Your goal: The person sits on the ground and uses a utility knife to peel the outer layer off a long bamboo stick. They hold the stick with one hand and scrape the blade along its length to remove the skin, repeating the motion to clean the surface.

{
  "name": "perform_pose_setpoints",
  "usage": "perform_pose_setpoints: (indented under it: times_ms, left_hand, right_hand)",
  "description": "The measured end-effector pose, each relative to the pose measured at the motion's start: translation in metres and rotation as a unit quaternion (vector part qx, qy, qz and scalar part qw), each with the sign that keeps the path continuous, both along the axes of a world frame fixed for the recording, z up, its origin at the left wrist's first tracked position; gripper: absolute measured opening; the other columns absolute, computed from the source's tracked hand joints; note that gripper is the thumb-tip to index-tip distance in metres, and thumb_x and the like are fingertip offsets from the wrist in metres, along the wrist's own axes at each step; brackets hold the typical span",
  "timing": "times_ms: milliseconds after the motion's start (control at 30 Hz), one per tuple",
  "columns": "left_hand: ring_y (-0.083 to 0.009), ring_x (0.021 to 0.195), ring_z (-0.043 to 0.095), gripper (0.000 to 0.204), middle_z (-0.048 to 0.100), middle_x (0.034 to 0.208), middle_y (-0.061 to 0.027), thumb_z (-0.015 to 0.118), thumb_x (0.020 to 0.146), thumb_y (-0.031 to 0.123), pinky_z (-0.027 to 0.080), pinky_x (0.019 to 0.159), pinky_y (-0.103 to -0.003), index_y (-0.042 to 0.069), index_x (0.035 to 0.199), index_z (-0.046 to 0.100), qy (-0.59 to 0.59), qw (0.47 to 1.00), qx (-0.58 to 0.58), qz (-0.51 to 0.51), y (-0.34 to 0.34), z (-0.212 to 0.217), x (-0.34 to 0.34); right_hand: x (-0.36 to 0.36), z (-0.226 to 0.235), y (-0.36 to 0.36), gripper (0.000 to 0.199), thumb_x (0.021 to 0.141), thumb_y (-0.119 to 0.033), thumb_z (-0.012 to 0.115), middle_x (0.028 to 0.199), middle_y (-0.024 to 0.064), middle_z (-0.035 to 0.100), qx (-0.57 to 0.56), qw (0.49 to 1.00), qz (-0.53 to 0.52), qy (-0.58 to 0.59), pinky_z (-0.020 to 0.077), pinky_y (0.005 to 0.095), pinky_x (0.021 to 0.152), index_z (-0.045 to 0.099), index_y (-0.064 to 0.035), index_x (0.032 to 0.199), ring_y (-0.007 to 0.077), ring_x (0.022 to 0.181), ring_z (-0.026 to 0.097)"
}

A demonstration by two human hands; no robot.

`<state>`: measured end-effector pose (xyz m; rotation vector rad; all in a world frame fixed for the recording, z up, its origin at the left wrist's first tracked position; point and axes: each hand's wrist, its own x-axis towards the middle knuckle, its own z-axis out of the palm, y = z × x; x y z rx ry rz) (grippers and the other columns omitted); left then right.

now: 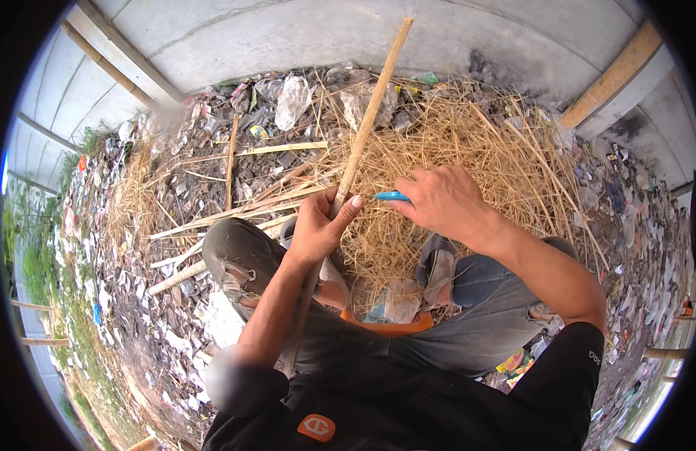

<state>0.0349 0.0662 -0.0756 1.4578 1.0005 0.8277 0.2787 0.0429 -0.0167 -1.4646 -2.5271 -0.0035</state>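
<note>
My left hand is wrapped round a long bamboo stick, with the thumb lying along its side. The stick slants up and away toward the concrete wall, and its lower part runs back past my left forearm over my lap. To the right, my right hand is closed on a slim blue tool that looks like a utility knife. Its tip points left toward the stick without touching it. Most of the tool is hidden in my fist, and no blade can be made out.
A heap of straw-coloured bamboo shavings lies in front of my feet. Several bamboo strips rest on the littered ground at left. Beneath me shows an orange seat edge. A pale concrete wall with posts stands at the far side.
</note>
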Motion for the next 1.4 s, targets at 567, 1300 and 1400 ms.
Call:
perform_pose_setpoints:
  times_ms: [567,1300,1400]
  left_hand:
    - [-0.0047,0.055,0.037,0.041,0.045,0.057,0.0035,0.072,0.098,0.035,0.029,0.048,-0.030,0.002,0.077,0.061,0.127,0.990,0.067,0.008,0.003,-0.014,0.003]
    - [-0.0016,0.060,0.039,0.019,0.049,0.065,0.0080,0.069,0.096,0.015,0.029,0.051,-0.026,0.003,0.083,0.063,0.015,0.999,-0.034,-0.014,0.000,-0.012,0.005]
    - [-0.0017,0.060,0.041,0.017,0.053,0.066,0.0072,0.070,0.095,0.015,0.031,0.052,-0.025,0.001,0.086,0.066,0.008,0.999,-0.050,-0.020,0.002,-0.012,0.003]
  right_hand:
    - [-0.007,-0.007,-0.004,0.031,0.096,-0.036,0.070,0.061,0.0081,0.063,-0.027,0.999,0.001,0.035,0.0535,0.0407,0.049,0.067,-0.0061,0.086,0.0268,0.054,0.068]
    - [-0.008,-0.002,-0.003,0.034,0.097,-0.034,0.067,0.057,0.0110,0.063,-0.094,0.993,0.005,0.064,0.0527,0.0399,0.047,0.068,-0.0028,0.082,0.0262,0.050,0.066]
    - [-0.008,-0.002,-0.003,0.036,0.098,-0.033,0.066,0.057,0.0104,0.063,-0.103,0.992,0.013,0.069,0.0522,0.0384,0.045,0.068,-0.0016,0.081,0.0242,0.048,0.065]
